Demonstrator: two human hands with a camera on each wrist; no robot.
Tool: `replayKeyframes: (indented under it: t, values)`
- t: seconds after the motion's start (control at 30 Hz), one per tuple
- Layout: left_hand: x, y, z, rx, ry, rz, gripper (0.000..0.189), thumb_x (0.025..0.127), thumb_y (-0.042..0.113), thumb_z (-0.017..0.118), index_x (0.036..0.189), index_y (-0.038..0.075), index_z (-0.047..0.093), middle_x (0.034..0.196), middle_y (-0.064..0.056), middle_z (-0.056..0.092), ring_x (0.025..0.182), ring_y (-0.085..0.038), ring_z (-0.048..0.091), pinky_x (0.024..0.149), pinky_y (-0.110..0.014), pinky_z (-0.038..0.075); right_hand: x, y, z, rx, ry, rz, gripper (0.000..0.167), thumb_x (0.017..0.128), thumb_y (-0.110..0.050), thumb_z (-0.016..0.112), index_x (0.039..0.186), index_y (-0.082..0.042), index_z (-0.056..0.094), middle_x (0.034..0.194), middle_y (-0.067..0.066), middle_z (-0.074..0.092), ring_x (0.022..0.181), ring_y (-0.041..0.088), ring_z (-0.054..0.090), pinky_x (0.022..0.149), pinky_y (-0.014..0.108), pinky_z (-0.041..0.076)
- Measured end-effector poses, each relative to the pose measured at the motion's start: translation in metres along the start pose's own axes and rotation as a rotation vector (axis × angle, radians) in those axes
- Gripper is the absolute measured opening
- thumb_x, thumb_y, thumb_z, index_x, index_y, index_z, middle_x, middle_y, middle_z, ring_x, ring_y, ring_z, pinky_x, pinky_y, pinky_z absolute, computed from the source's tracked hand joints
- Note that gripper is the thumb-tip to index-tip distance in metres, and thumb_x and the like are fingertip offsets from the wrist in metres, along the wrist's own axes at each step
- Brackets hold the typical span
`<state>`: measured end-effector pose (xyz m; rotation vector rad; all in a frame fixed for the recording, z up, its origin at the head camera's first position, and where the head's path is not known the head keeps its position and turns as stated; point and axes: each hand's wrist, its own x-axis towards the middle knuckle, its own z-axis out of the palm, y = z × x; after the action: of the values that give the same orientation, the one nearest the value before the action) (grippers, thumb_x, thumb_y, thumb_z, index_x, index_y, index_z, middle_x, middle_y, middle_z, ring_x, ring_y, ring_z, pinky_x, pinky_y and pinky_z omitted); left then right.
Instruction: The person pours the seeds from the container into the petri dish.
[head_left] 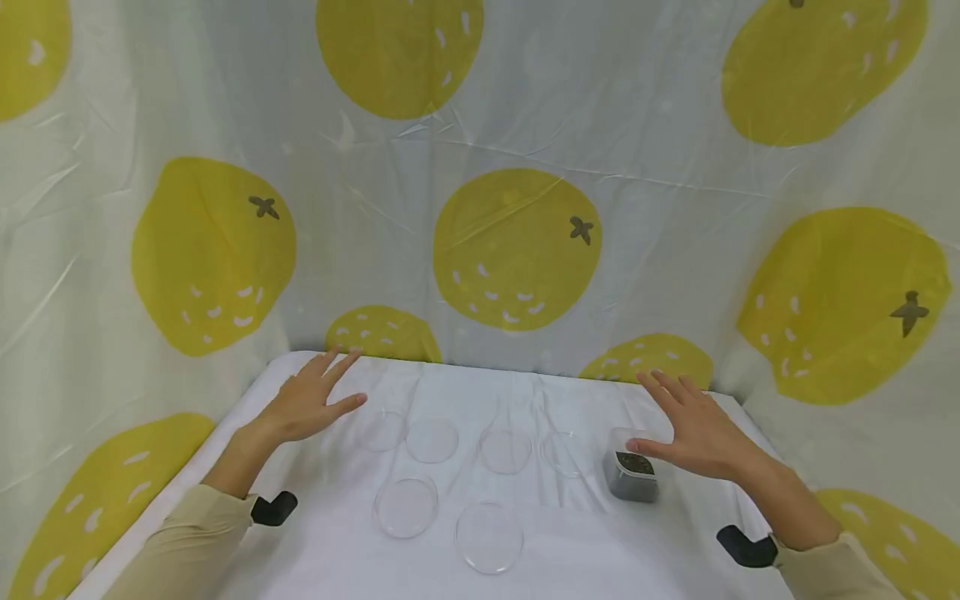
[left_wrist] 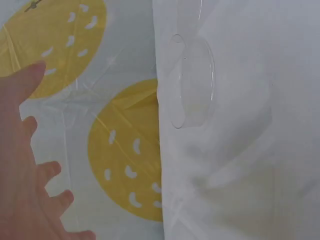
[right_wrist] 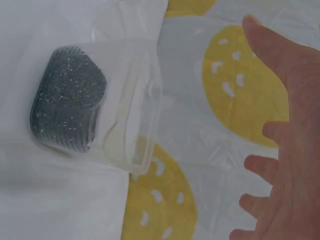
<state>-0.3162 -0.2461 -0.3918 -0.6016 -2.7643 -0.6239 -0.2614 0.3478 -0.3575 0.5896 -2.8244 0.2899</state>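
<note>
We see the left hand above the far left corner of the surface, the right hand towards its far right; fingers spread, both grip nothing. The clear tub of dark granules stands near the right edge, six clear dishes to its left. We judge handling not yet begun: all granules we discern lie in the tub.

Surface: white, creased toward the back. Dishes, six: clear, round; four in an uneven row farther back, two nearer the front. Tub, one: clear, part-filled with dark grains, right of the row.
</note>
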Motion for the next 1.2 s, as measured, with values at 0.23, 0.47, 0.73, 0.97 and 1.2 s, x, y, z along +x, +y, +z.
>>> replayKeyframes:
  t: [0.23, 0.47, 0.73, 0.97, 1.2]
  values:
    - [0.004, -0.019, 0.022, -0.263, -0.066, 0.000, 0.102, 0.089, 0.045, 0.081, 0.164, 0.008, 0.023, 0.167, -0.019, 0.024, 0.149, -0.047, 0.026, 0.113, -0.070, 0.026, -0.011, 0.017, 0.021, 0.199, -0.028, -0.008, 0.105, 0.083, -0.055, 0.083, 0.159, -0.002, 0.033, 0.157, 0.028, 0.034, 0.140, 0.053, 0.034, 0.100, 0.076, 0.035]
    - [0.004, -0.029, 0.036, -0.483, -0.221, -0.123, 0.111, 0.083, 0.029, 0.089, 0.166, 0.013, 0.018, 0.167, -0.017, 0.025, 0.150, -0.045, 0.024, 0.111, -0.071, 0.029, -0.021, 0.037, 0.041, 0.376, -0.041, 0.067, 0.100, 0.086, -0.041, 0.085, 0.161, -0.004, 0.030, 0.159, 0.028, 0.031, 0.140, 0.057, 0.031, 0.101, 0.076, 0.033]
    - [0.011, -0.037, 0.051, -0.602, -0.315, -0.118, 0.108, 0.078, 0.020, 0.093, 0.162, 0.002, 0.026, 0.164, -0.021, 0.030, 0.151, -0.045, 0.022, 0.117, -0.067, 0.019, -0.024, 0.058, 0.058, 0.729, -0.096, 0.107, 0.095, 0.093, -0.014, 0.079, 0.164, -0.004, 0.018, 0.162, 0.026, 0.028, 0.146, 0.053, 0.024, 0.104, 0.017, 0.041]
    - [0.011, -0.041, 0.062, -0.524, -0.349, -0.127, 0.103, 0.074, 0.020, 0.095, 0.157, -0.002, 0.037, 0.160, -0.024, 0.037, 0.150, -0.046, 0.023, 0.119, -0.064, 0.016, -0.025, 0.067, 0.069, 0.919, -0.224, 0.125, 0.089, 0.095, -0.008, 0.073, 0.164, -0.002, 0.016, 0.163, 0.028, 0.027, 0.150, 0.047, 0.017, 0.097, 0.012, 0.036]
    - [0.012, -0.039, 0.064, -0.449, -0.303, -0.157, 0.088, 0.076, 0.024, 0.093, 0.149, 0.000, 0.051, 0.155, -0.024, 0.045, 0.147, -0.046, 0.030, 0.118, -0.065, 0.020, -0.028, 0.080, 0.087, 1.087, -0.336, 0.091, 0.088, 0.095, -0.002, 0.070, 0.164, -0.005, 0.014, 0.164, 0.029, 0.020, 0.138, -0.004, 0.036, 0.101, 0.026, 0.045]
